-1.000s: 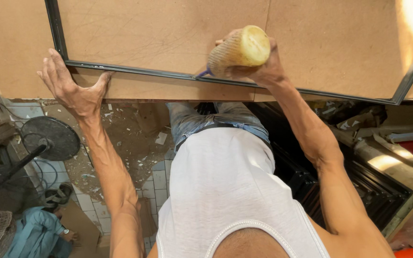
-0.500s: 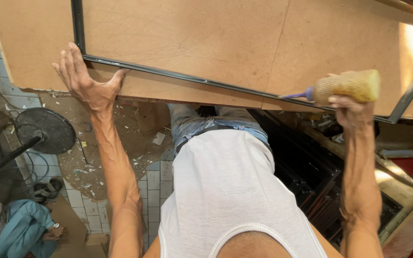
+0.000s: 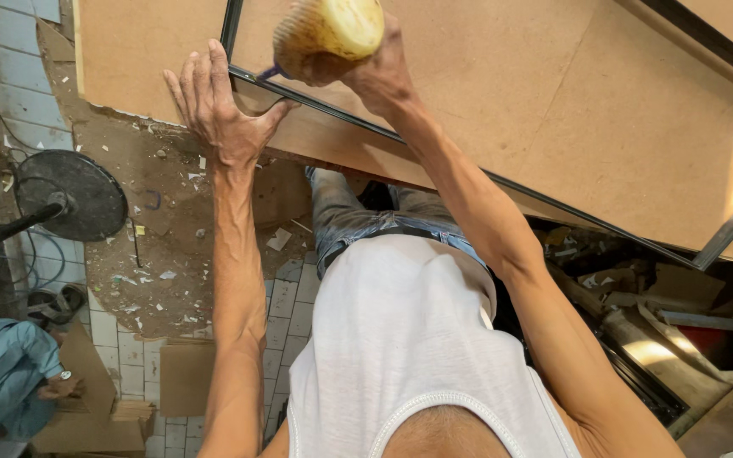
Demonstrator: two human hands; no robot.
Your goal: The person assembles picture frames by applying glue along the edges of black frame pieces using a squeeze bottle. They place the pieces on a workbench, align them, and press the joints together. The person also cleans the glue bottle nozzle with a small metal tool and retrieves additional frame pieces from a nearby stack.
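Observation:
My left hand [image 3: 224, 110] lies flat, fingers spread, on the near edge of a large brown board [image 3: 553, 110], just left of a black metal frame [image 3: 434, 153] laid on it. My right hand [image 3: 366, 64] grips a tool with a thick yellow wooden handle [image 3: 332, 30]. Its thin blue-collared shaft [image 3: 269, 75] touches the frame's near bar close to the frame's left corner, right beside my left thumb. My right arm stretches over the board's edge.
A black round fan base [image 3: 78, 195] with its pole stands on the dirty floor at left. A person in light blue clothes [image 3: 2, 382] sits at the bottom left by cardboard pieces [image 3: 184, 373]. Scrap metal and boards [image 3: 655, 297] crowd the right under the board.
My right hand has swung the tool from the frame's right end to its left corner, next to my left hand. My left hand stayed pressed on the board's edge.

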